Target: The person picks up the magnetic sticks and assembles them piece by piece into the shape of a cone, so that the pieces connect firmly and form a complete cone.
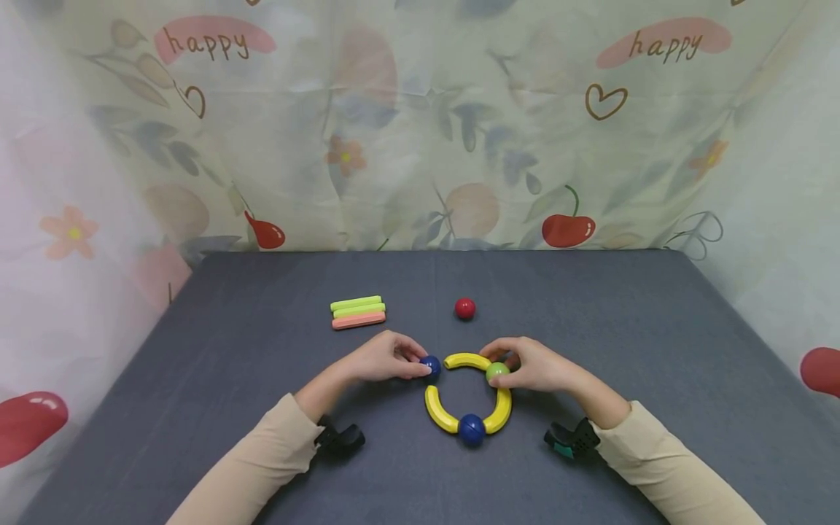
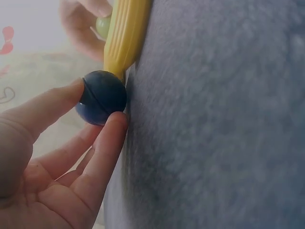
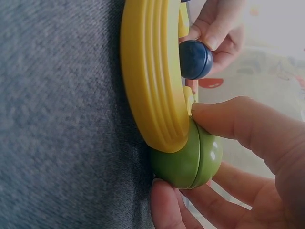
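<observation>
Between thumb and fingers my left hand pinches a blue ball, just left of a nearly closed ring of curved yellow pieces. My right hand holds a green ball on the ring's right side. From the green ball, one curved yellow piece runs left along the top and another runs down. At the bottom, a second blue ball joins that piece to a third curved yellow piece. A gap shows between the held blue ball and the top piece in the head view.
Behind the ring lies a red ball. To its left, two yellow-green sticks and a salmon-coloured stick lie side by side. A patterned cloth hangs at the back edge of the dark grey table.
</observation>
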A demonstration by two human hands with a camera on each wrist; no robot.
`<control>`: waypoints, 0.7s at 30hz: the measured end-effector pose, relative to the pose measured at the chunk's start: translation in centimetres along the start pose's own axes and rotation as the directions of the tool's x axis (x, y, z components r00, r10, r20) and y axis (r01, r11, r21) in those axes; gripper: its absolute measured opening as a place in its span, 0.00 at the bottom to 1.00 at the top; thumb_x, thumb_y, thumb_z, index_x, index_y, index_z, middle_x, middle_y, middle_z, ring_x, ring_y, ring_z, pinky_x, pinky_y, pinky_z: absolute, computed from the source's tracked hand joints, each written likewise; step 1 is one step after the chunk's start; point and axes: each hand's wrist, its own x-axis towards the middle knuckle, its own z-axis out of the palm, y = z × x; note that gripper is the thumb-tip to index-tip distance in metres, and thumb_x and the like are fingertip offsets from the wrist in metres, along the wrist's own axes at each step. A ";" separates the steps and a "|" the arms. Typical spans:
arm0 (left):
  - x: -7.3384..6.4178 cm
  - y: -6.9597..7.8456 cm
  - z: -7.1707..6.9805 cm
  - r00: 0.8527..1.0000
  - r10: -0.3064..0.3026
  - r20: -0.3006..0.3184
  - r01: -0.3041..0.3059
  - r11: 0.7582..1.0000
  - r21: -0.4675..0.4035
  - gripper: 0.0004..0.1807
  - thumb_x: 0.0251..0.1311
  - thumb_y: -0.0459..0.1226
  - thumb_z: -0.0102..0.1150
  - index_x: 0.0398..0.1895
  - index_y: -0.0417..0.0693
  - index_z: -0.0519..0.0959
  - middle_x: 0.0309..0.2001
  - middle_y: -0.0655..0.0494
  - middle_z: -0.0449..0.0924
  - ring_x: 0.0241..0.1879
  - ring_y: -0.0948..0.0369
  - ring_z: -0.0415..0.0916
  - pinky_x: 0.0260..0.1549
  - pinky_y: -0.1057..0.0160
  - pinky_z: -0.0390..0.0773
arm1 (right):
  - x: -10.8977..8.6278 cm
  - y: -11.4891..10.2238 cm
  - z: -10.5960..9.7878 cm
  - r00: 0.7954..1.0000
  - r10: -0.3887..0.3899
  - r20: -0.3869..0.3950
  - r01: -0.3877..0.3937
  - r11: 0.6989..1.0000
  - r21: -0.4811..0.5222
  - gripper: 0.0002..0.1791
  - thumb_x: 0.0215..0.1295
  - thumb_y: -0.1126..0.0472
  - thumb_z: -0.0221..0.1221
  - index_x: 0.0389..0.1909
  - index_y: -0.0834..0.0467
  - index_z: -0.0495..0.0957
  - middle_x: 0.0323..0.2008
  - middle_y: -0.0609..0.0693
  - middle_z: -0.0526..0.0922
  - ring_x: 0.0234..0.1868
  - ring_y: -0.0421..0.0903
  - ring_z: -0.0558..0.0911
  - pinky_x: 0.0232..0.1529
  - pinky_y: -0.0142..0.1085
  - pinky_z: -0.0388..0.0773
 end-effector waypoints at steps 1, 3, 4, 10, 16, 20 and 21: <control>0.0 0.1 0.1 1.000 -0.005 0.005 0.005 1.000 -0.003 0.19 0.56 0.42 0.64 0.47 0.40 0.79 0.32 0.54 0.80 0.26 0.66 0.73 0.27 0.70 0.72 | 0.0 0.0 0.0 1.000 0.001 0.000 -0.001 1.000 0.000 0.23 0.57 0.58 0.63 0.53 0.62 0.74 0.46 0.57 0.79 0.39 0.45 0.78 0.40 0.33 0.74; 0.1 0.1 0.3 1.000 -0.012 0.014 0.012 1.000 -0.013 0.19 0.56 0.42 0.63 0.47 0.40 0.79 0.32 0.54 0.80 0.27 0.66 0.73 0.27 0.70 0.72 | 0.0 0.0 0.0 1.000 0.003 -0.002 -0.003 1.000 -0.001 0.23 0.56 0.58 0.63 0.53 0.62 0.74 0.46 0.57 0.79 0.39 0.44 0.78 0.39 0.33 0.74; 0.1 0.1 0.4 1.000 -0.013 0.016 0.013 1.000 -0.018 0.19 0.56 0.42 0.63 0.47 0.40 0.79 0.32 0.54 0.80 0.27 0.66 0.73 0.27 0.70 0.72 | 0.0 -0.1 0.0 1.000 0.005 -0.003 -0.005 1.000 -0.002 0.23 0.56 0.58 0.63 0.53 0.62 0.74 0.46 0.57 0.79 0.39 0.44 0.78 0.39 0.33 0.74; 0.2 0.3 0.7 1.000 -0.007 0.012 0.008 0.999 -0.039 0.19 0.56 0.41 0.63 0.47 0.39 0.79 0.32 0.53 0.81 0.27 0.66 0.74 0.30 0.70 0.75 | 0.0 -0.1 0.0 1.000 -0.001 -0.005 0.001 1.000 -0.005 0.23 0.56 0.59 0.63 0.53 0.62 0.74 0.47 0.57 0.79 0.39 0.45 0.78 0.40 0.33 0.74; 0.3 0.6 1.0 1.000 -0.020 -0.001 0.020 0.999 -0.045 0.18 0.56 0.42 0.63 0.47 0.39 0.80 0.32 0.53 0.82 0.27 0.67 0.75 0.30 0.70 0.77 | 0.0 -0.2 0.0 1.000 -0.004 -0.006 0.004 1.000 -0.009 0.23 0.57 0.59 0.63 0.53 0.63 0.74 0.47 0.57 0.80 0.39 0.45 0.78 0.40 0.33 0.75; 0.4 0.8 1.2 0.999 -0.032 -0.011 0.032 0.998 -0.055 0.18 0.56 0.42 0.63 0.46 0.39 0.80 0.33 0.53 0.82 0.27 0.67 0.75 0.31 0.69 0.78 | 0.0 -0.2 0.0 1.000 0.001 -0.004 -0.001 1.000 -0.008 0.23 0.57 0.59 0.63 0.53 0.63 0.74 0.47 0.57 0.80 0.39 0.45 0.78 0.40 0.33 0.74; 0.3 0.8 1.2 0.999 -0.037 -0.013 0.036 0.998 -0.058 0.18 0.56 0.42 0.63 0.46 0.40 0.80 0.33 0.53 0.82 0.27 0.67 0.76 0.31 0.69 0.78 | 0.0 -0.2 0.0 1.000 0.002 -0.003 -0.002 1.000 -0.008 0.23 0.57 0.58 0.62 0.53 0.63 0.74 0.47 0.57 0.80 0.39 0.45 0.78 0.40 0.33 0.74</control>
